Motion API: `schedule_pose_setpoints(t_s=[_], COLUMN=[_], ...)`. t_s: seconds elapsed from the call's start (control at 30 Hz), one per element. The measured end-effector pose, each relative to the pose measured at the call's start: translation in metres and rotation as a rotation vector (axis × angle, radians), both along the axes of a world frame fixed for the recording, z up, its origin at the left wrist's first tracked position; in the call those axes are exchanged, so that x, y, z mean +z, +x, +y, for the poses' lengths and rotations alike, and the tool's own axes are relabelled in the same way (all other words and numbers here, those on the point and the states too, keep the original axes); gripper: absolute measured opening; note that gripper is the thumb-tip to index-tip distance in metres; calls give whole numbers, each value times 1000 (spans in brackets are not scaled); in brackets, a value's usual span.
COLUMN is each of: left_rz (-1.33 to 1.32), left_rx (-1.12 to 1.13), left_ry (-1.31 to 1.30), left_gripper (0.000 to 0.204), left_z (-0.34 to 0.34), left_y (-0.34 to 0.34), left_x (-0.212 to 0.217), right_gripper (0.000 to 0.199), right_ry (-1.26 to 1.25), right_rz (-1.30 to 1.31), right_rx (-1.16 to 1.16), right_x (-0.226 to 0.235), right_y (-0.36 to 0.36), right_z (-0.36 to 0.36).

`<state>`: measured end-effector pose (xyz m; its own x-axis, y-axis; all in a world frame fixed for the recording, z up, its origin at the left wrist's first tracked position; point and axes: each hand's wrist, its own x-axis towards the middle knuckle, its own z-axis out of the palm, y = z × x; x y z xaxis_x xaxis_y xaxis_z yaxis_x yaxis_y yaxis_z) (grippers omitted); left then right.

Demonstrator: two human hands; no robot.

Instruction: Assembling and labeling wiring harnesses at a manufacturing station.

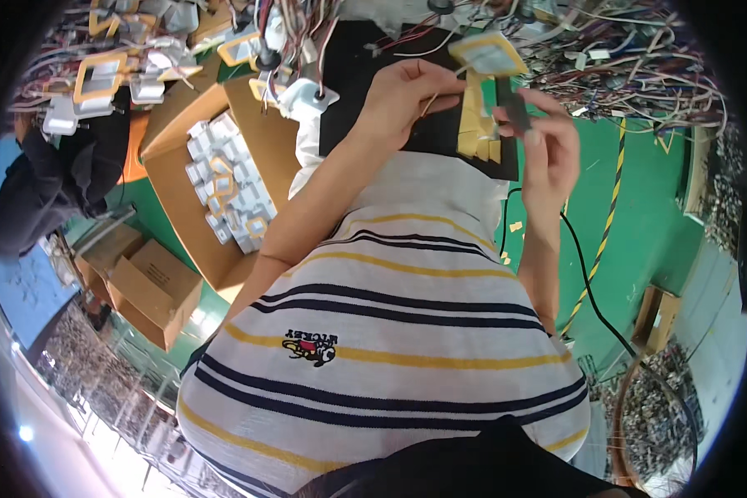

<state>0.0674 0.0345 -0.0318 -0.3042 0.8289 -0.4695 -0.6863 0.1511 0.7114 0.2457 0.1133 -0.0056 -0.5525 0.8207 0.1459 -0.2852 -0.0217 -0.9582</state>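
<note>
- The yellow-framed square part [487, 55] sits at the far middle of the scene, above a black mat [365, 75] on the worktop [639, 216]. A thin wire or lead runs from its left edge to the left hand.
- The part lies tilted, its flat face turned up toward the camera. It is nearly square, so no long axis stands out; its near-right corner points toward the right hand.
- The left hand [407, 91] is closed, fingers pinched on the thin lead just left of the part, so it carries the part.
- The right hand [548, 141] is closed on a small dark flat piece [513, 109], held upright between thumb and fingers, just below and right of the part.
- The two hands are near each other but not touching.
- My judgement: the step in hand is bringing the dark piece up to the framed part, a fitting or taping step. The next move would call for steadying the frame and lining the piece with its edge.
- Yellow strips [476, 124] lie in a row on the mat between the hands.
- To the left, an open cardboard box [183, 216] holds many more pale framed parts.
- Tangled coloured wires [631, 58] heap at the far right; more framed parts [100, 79] pile at the far left.
- A black cable [593, 290] trails over the green surface at right.
</note>
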Motion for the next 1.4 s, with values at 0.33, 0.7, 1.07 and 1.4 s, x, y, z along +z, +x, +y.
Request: schedule_pose_setpoints(t_s=[0.33, 0.7, 1.07, 1.4], left_rz=[283, 202, 214, 436], left_rx=[-64, -52, -45, 9], left_ry=[44, 37, 60, 103], left_gripper=[8, 7, 8, 10], left_z=[-48, -54, -57, -69], left_y=[-14, -12, -28, -31], left_x=[78, 77, 84, 90], right_gripper=[16, 21, 34, 36], right_ry=[770, 838, 1182, 852], right_rz=[-190, -177, -325, -379], right_rx=[25, 20, 218, 483], right_x=[36, 35, 68, 75], right_y=[-38, -45, -51, -74], right_z=[-8, -21, 0, 7])
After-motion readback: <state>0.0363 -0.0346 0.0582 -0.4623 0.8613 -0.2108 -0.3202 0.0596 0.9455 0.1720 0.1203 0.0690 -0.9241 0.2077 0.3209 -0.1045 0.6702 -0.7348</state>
